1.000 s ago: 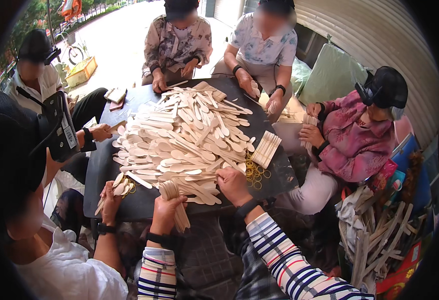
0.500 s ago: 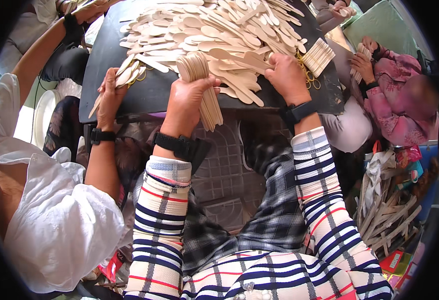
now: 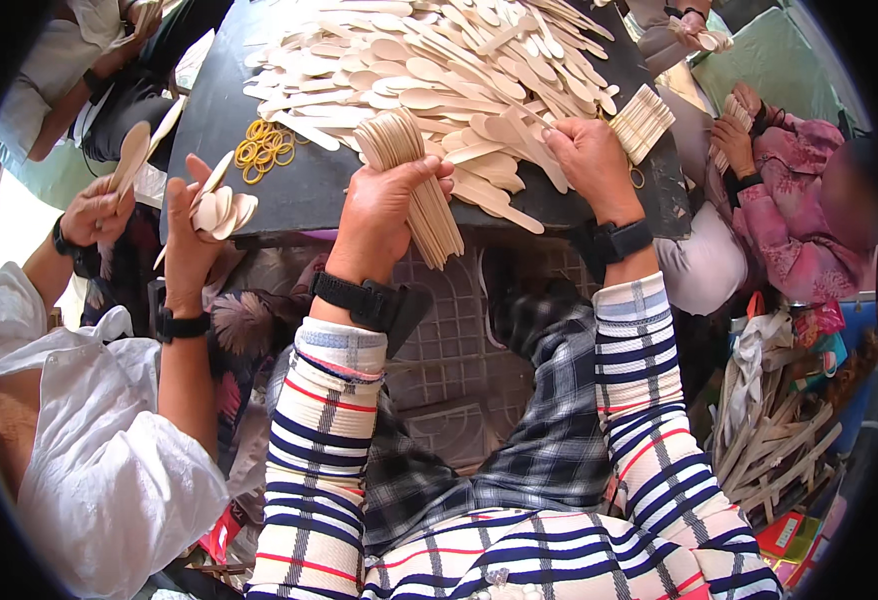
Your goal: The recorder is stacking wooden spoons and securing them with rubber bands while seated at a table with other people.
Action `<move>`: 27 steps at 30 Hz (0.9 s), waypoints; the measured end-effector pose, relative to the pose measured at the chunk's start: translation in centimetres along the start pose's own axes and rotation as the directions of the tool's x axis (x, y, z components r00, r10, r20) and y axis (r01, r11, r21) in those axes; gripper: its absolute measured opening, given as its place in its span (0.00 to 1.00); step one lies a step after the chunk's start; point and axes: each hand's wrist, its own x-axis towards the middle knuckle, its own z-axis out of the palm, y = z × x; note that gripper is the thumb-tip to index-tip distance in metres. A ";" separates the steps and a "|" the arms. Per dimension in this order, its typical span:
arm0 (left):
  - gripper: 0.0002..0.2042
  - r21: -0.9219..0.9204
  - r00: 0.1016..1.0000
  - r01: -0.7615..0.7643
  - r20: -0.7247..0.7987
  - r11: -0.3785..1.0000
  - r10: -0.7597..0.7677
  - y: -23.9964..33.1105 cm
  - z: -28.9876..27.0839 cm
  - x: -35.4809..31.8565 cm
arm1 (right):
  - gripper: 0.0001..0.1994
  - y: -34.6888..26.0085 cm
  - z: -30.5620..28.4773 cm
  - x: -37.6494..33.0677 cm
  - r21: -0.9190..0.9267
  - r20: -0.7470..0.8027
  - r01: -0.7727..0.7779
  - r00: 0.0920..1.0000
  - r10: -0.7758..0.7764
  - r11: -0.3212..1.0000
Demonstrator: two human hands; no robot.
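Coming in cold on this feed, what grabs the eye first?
The big heap of wooden spoons covering the dark table at the top. Below it, the left hand grips a thick stack of spoons at the table edge, while the right hand reaches into the pile. Yellow rubber bands lie to the left.

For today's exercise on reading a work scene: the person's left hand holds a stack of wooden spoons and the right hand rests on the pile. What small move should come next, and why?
Probably the right hand should draw one loose spoon from the pile and carry it to the stack gripped in the left hand. Its fingers already lie on loose spoons at the pile's near edge, close beside the stack.
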 end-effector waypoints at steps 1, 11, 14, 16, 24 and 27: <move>0.10 0.001 1.000 -0.012 0.006 1.000 0.012 0.0 0.0 0.0 | 0.11 -0.1 -0.2 0.0 0.000 -0.010 0.009 1.000 -0.009 1.000; 0.14 -0.367 0.986 -0.019 0.146 0.930 0.078 0.2 -0.5 0.1 | 0.15 -3.4 -1.2 -2.5 0.696 0.597 -0.535 0.802 0.027 0.479; 0.13 -0.413 0.985 -0.022 0.145 0.910 0.090 0.4 -0.6 0.1 | 0.15 -4.4 -0.7 -3.3 0.702 0.651 -0.578 0.757 -0.046 0.416; 0.13 -0.462 0.986 -0.031 0.130 0.886 0.102 0.4 -0.9 0.1 | 0.13 -5.0 0.1 -3.8 0.695 0.671 -0.610 0.740 -0.039 0.381; 0.12 -0.329 0.993 -0.082 0.057 0.941 0.106 1.5 -1.1 -0.7 | 0.07 -8.8 3.6 -7.4 0.051 0.009 0.348 0.937 -0.349 0.936; 0.14 -0.253 0.996 -0.091 -0.007 0.963 0.093 1.6 -1.5 -0.9 | 0.03 -9.5 4.3 -7.8 0.015 -0.013 0.416 0.909 -0.416 0.909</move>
